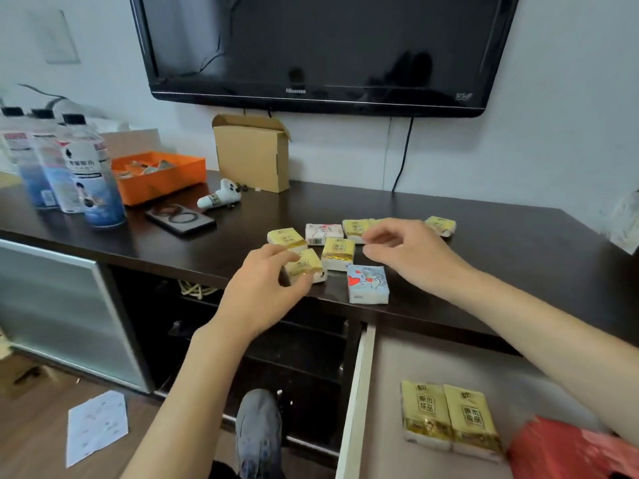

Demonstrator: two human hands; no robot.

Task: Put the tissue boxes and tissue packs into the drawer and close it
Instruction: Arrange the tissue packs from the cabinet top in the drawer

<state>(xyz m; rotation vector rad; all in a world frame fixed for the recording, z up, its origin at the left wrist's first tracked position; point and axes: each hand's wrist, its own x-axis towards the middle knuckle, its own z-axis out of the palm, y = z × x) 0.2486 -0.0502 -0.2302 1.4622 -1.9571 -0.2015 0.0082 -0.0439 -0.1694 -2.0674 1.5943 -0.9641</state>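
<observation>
The left hand (pixel 262 288) covers part of a yellow tissue pack (pixel 306 266), and the right hand (pixel 408 250) hides part of another pack (pixel 356 228). A red bag (pixel 570 451) in the drawer (pixel 356 392) is blurred and cut off by the lower edge

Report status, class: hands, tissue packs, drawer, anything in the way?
Left hand closing on a gold pack; right hand open over the packs. Drawer open, two packs inside. Nothing in the way.
</observation>
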